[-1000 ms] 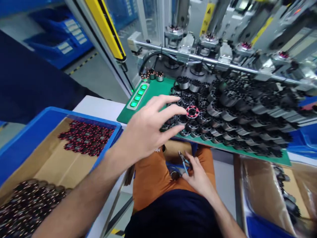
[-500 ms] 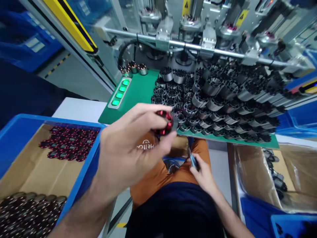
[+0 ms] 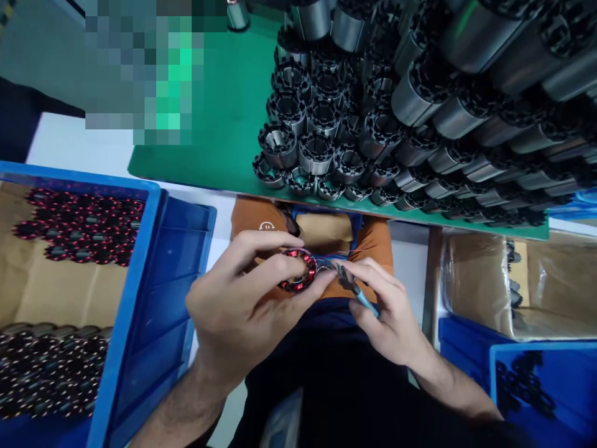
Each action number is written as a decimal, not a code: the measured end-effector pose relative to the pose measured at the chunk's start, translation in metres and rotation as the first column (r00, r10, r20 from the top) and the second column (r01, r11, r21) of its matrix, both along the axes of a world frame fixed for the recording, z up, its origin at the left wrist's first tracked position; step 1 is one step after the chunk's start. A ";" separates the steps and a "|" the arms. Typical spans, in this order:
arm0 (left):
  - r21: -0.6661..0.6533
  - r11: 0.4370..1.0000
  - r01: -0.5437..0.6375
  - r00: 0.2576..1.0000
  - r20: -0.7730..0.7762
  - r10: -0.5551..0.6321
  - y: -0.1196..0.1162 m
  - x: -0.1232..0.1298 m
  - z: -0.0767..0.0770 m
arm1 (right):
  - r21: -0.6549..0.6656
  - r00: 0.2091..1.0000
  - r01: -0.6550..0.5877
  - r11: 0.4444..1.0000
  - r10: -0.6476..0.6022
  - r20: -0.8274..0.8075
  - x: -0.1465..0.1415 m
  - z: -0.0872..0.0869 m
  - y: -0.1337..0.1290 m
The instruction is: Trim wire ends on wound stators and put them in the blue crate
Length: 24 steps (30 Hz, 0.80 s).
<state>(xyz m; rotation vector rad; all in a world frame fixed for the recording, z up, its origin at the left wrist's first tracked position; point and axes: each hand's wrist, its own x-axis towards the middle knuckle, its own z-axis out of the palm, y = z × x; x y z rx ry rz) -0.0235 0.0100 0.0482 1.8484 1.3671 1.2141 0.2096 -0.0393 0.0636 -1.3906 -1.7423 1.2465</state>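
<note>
Between the fingers and thumb of my left hand (image 3: pixel 247 305) is a motor stator (image 3: pixel 308 269), a black ring wound with red wire, held above my lap. My left fingers are closed on it, one of them reaching into its opening. My right hand (image 3: pixel 387 308) grips a pair of cutting pliers (image 3: pixel 362 297) with blue handles. The dark jaws point left, close to my left thumb tip. A thin wire runs from the stator toward my right fingers; whether the jaws touch it I cannot tell.
Stacked unwound stator cores (image 3: pixel 321 152) crowd the green board (image 3: pixel 209 143) ahead. At left, a blue bin (image 3: pixel 125 292) holds wound stators (image 3: pixel 88 227) on cardboard. On the right stand a plastic-lined box (image 3: pixel 480 286) and a blue bin (image 3: pixel 494 373) with black parts.
My left hand has brought the stator down toward my lap. My right hand has raised the pliers beside it. The view has tilted down and closer.
</note>
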 end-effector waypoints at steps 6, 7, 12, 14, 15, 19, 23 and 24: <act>-0.089 0.995 0.035 0.999 0.023 -0.033 -0.008 0.001 0.002 | 0.001 1.000 0.010 1.000 -0.010 -0.021 0.002 -0.002 0.002; -0.096 0.995 0.031 0.999 0.025 -0.029 -0.009 0.002 0.002 | 0.002 1.000 0.011 1.000 -0.010 -0.020 0.003 -0.001 0.003; -0.089 0.995 0.040 0.999 0.020 -0.038 -0.009 0.005 0.003 | 0.008 1.000 -0.001 1.000 0.001 0.011 0.005 0.003 0.003; -0.079 0.996 0.053 0.999 0.006 -0.052 -0.009 0.005 0.002 | 0.011 1.000 0.001 1.000 -0.001 0.020 0.007 0.003 0.003; -0.070 0.996 0.059 0.998 -0.003 -0.059 -0.008 0.005 0.002 | 0.012 1.000 0.004 1.000 -0.005 0.024 0.008 0.003 0.002; -0.028 0.997 0.066 0.997 -0.041 -0.067 -0.008 0.005 0.001 | 0.007 0.998 0.024 1.000 -0.024 0.058 0.011 0.003 0.000; -0.008 0.998 0.069 0.997 -0.043 -0.070 -0.007 0.009 -0.001 | 0.032 0.999 0.044 0.999 -0.044 0.006 0.011 0.000 0.000; 0.004 0.997 0.073 0.997 -0.037 -0.072 -0.007 0.010 -0.003 | 0.023 0.999 0.045 0.999 -0.044 -0.019 0.011 -0.002 0.000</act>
